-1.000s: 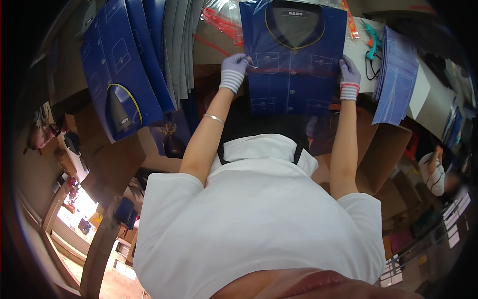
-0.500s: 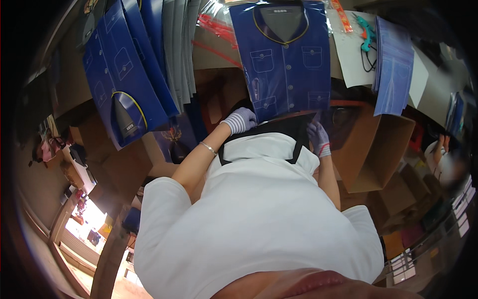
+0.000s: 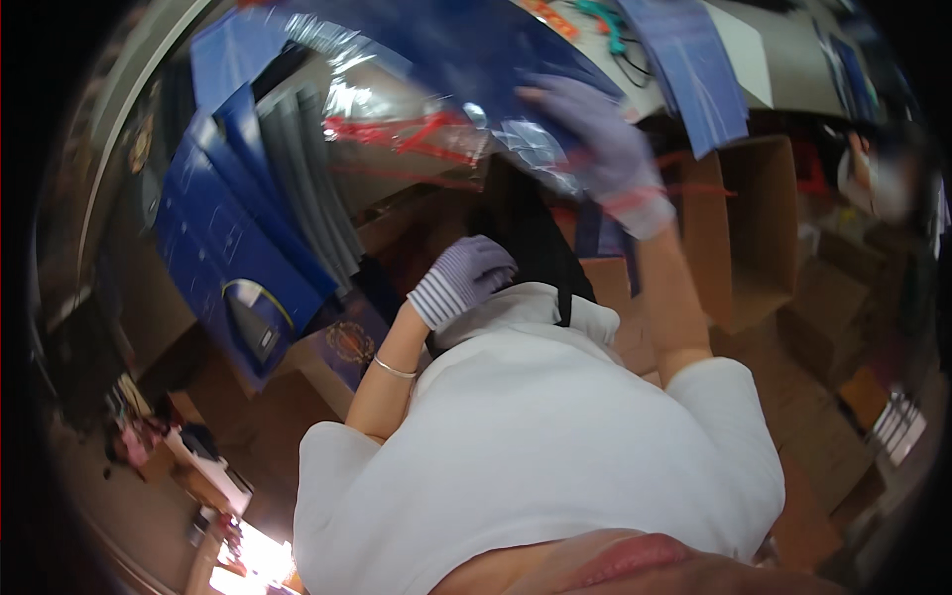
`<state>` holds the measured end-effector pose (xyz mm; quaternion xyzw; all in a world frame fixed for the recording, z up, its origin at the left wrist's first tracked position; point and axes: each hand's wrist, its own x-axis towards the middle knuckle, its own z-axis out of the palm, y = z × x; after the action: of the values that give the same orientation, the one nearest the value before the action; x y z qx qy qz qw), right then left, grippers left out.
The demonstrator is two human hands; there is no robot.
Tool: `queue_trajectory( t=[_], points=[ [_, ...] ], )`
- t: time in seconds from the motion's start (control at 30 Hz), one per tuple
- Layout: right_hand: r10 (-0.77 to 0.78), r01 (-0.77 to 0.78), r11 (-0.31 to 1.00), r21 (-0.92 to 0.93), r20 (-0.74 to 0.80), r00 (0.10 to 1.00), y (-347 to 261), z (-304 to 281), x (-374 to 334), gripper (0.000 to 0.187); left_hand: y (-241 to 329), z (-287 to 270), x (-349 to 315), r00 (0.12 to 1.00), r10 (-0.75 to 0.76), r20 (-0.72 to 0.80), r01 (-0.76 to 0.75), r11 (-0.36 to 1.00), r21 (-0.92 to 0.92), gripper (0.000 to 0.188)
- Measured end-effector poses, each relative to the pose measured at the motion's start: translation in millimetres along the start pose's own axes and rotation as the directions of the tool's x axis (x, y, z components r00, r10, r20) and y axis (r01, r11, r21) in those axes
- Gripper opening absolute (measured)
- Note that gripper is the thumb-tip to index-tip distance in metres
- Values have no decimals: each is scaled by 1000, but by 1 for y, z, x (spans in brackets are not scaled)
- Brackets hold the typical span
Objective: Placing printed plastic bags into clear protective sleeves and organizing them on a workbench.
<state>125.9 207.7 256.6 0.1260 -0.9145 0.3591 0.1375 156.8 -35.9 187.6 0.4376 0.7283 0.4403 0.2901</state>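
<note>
A blue jacket-shaped sheet in clear, shiny plastic slants across the top of the picture, smeared by motion. My right hand, in a lilac knit glove with a red stripe at the cuff, reaches over its right lower edge. That hand is blurred, so its grip does not show clearly. Close to my lap, my left hand wears a lilac glove with a striped cuff. Its fingers are curled together, and their tips and anything within them are hidden. Clear plastic with red strips lies left of the sheet.
Blue jacket-shaped sheets and grey sheets overlap at the left. Light-blue printed sheets hang over the table edge at the right, near a teal tool with a cord. An open cardboard box stands below. Another person's arm shows at far right.
My right hand has risen from beside my lap to the sheet, which has tilted and shifted up and left. My left hand has come off its lower edge. The whole view has turned.
</note>
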Motion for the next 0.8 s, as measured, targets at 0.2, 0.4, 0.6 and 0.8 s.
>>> queue_trajectory(
  t=[0.2, 0.4, 0.6, 0.8],
  points=[
    [86, -90, 995, 37, 110, 990, 89, 92, -38, 38, -18, -13, 59, 984, -114, -138, 85, 976, -198, 13],
    [965, -837, 256, 485, -182, 189, 228, -43, -200, 33, -137, -17, 100, 846, -328, -420, 318, 943, -96, 16],
    [979, -525, -204, 826, 186, -87, 305, -61, -220, 36, -127, -3, 173, 936, -257, -240, 351, 719, 600, 29],
    [900, -476, 410, 778, -431, 71, 212, -73, -227, 22, -174, -18, 160, 909, -281, -309, 328, 938, 112, 8]
  ],
)
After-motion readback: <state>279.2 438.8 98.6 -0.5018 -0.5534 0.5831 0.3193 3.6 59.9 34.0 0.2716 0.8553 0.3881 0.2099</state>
